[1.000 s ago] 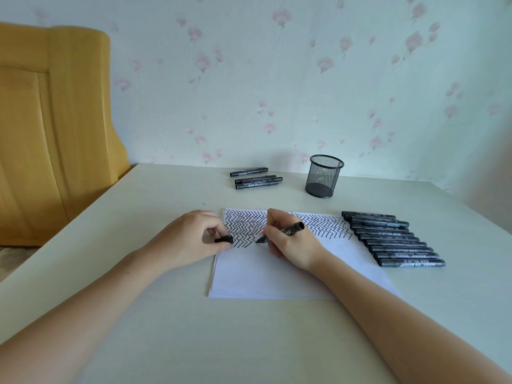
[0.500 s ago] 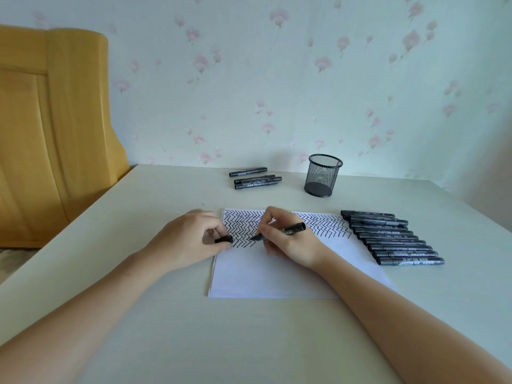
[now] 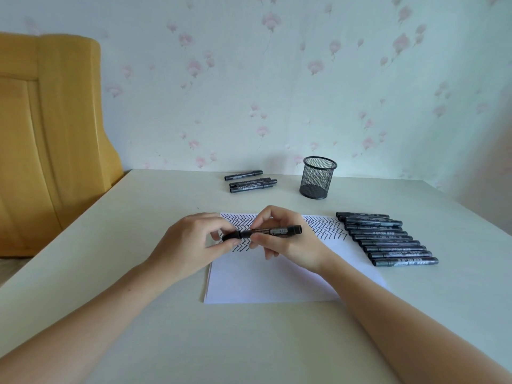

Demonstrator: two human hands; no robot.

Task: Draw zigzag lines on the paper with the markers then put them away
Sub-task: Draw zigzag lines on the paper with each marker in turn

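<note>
A white paper [image 3: 266, 281] lies on the table, its far part covered with black zigzag lines. Above it my right hand [image 3: 288, 239] grips a black marker [image 3: 274, 232] held level. My left hand [image 3: 194, 242] pinches the marker's black cap [image 3: 231, 236], which sits on the marker's left end. A row of several black markers [image 3: 388, 239] lies right of the paper. Three more markers [image 3: 250, 182] lie at the back, left of a black mesh pen cup [image 3: 318, 177].
The pale table [image 3: 138, 245] meets a flowered wall at the back. A yellow wooden chair back [image 3: 47, 139] stands at the left, beyond the table's edge.
My right hand lifted the marker off the paper and turned it level. My left hand brought the cap onto the marker's tip.
</note>
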